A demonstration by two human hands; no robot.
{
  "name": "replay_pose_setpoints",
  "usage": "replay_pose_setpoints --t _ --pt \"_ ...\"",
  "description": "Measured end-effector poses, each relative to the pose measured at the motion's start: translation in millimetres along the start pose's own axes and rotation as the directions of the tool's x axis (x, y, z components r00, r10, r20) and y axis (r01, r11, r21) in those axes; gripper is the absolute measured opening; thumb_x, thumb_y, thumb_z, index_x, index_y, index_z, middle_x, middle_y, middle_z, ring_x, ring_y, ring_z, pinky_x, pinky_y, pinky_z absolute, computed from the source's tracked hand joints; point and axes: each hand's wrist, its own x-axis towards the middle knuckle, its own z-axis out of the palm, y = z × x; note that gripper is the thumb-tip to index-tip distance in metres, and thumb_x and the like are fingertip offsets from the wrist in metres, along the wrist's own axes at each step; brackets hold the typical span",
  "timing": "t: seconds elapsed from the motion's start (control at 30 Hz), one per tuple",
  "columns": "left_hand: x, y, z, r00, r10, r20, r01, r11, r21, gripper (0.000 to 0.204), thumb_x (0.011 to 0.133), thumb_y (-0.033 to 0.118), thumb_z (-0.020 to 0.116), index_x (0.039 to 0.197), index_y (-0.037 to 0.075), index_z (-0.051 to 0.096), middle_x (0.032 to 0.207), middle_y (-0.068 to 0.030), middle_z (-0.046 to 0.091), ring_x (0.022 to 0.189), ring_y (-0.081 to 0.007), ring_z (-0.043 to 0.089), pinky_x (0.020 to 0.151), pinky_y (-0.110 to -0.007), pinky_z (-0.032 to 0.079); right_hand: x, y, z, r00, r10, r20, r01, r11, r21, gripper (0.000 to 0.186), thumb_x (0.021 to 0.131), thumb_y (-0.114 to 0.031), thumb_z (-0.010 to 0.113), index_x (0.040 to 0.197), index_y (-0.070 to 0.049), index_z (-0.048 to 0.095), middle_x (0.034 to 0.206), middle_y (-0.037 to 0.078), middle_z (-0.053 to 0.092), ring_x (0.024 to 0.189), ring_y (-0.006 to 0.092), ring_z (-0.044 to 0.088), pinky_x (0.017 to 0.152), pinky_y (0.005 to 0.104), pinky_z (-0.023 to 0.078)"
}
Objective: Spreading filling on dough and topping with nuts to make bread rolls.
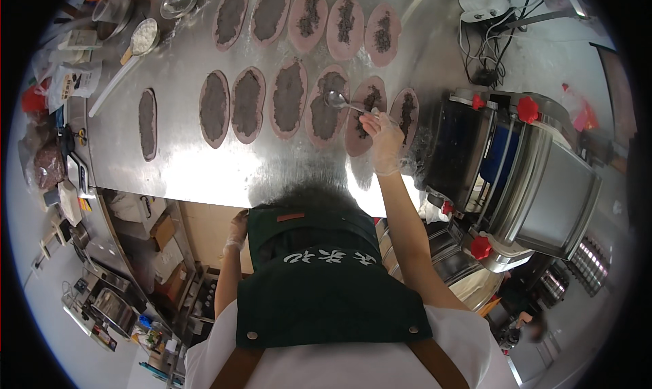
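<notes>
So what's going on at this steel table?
A person in a green apron holds a spoon in the gloved right hand, over oval pink dough pieces laid in two rows on the steel table. Most carry dark filling spread wide; a few have only a strip. The left hand hangs at the table's edge.

Left hand (238, 231) half-hidden behind dark apron (319, 280); counter-edge clutter (51, 165) too small.

A long stainless-steel surface (183, 165) fills the upper middle of the frame, catching bright glare. At right stands a steel roller machine (523, 172) with red knobs. Shelving (122, 280) crowded with boxes sits lower left, over a pale floor (41, 321).
</notes>
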Motion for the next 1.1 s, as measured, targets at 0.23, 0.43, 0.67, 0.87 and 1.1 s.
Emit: replay_pose_setpoints --t 0.23,0.43,0.67,0.87,1.1 --pt "-11 51 4 0.993 -0.114 0.011 0.112 0.987 0.113 0.045 0.088 0.020 0.056 0.125 -0.004 0.055 0.115 -0.0201 0.064 0.103 -0.0273 0.064 0.089 -0.032 0.048 18 -20 11 0.986 -0.160 -0.051 0.162 0.986 0.028 0.030 0.098 -0.016 0.046 0.107 0.010 0.056 0.094 0.020 0.065 0.085 0.0265 0.068 0.076 0.0310 0.055" --pt "-10 36 0 0.999 -0.051 0.014 0.051 0.998 0.041 0.044 0.088 0.021 0.055 0.125 -0.005 0.055 0.115 -0.0196 0.064 0.103 -0.0262 0.064 0.087 -0.032 0.049 -13 -14 24 0.988 -0.134 -0.071 0.123 0.983 -0.139 0.028 0.098 -0.015 0.048 0.107 0.010 0.057 0.096 0.020 0.065 0.085 0.0266 0.068 0.074 0.0302 0.055" --pt "-16 51 -3 0.996 -0.083 0.019 0.082 0.996 0.037 0.044 0.089 0.020 0.055 0.124 -0.006 0.055 0.113 -0.0192 0.065 0.100 -0.0250 0.064 0.085 -0.031 0.050 14 -18 47 0.949 -0.314 -0.036 0.308 0.943 -0.130 0.025 0.097 -0.012 0.050 0.104 0.010 0.058 0.087 0.018 0.067 0.074 0.0244 0.069 0.065 0.0283 0.057" --pt "-11 44 -2 0.998 -0.042 0.055 0.042 0.999 -0.005 0.044 0.089 0.020 0.054 0.124 -0.007 0.054 0.115 -0.0187 0.064 0.102 -0.0252 0.063 0.087 -0.031 0.049 13 -21 59 0.935 -0.348 -0.064 0.337 0.931 -0.143 0.021 0.095 -0.010 0.052 0.098 0.010 0.059 0.084 0.017 0.067 0.070 0.0229 0.068 0.063 0.0281 0.057" --pt "-10 38 -3 0.998 -0.056 0.008 0.056 0.998 0.037 0.044 0.089 0.020 0.055 0.124 -0.006 0.054 0.113 -0.0177 0.065 0.100 -0.0243 0.063 0.086 -0.031 0.049 0 -23 47 0.951 -0.257 -0.173 0.241 0.964 -0.111 0.021 0.092 -0.010 0.056 0.096 0.011 0.058 0.083 0.018 0.067 0.069 0.0236 0.068 0.059 0.0287 0.057"
